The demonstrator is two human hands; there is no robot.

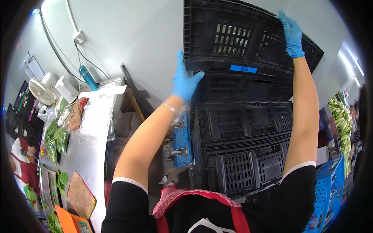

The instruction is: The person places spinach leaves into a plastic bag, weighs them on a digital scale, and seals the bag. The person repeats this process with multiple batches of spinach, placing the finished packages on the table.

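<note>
A black plastic crate (202, 42) with slotted walls and a blue label on its side is tilted at the top of the pile, green leaves showing through its slots. My left hand (184, 83), in a blue glove, is at the crate's lower left corner, fingers up along the end and thumb at the bottom edge. On the far right my gloved right hand (291, 34) grips the upper rim, its fingertips partly hidden behind it. Below are more black crates (237, 126), stacked or folded against each other.
To the left stands a metal table (91, 147) with bagged greens (57, 140), a scale (50, 188), a brown cloth (81, 195) and an orange device (70, 220). A blue wheeled dolly (182, 141) stands beside the stack. Blue crates (324, 190) and piled greens (341, 124) are at right. Another person (23, 163) is at far left.
</note>
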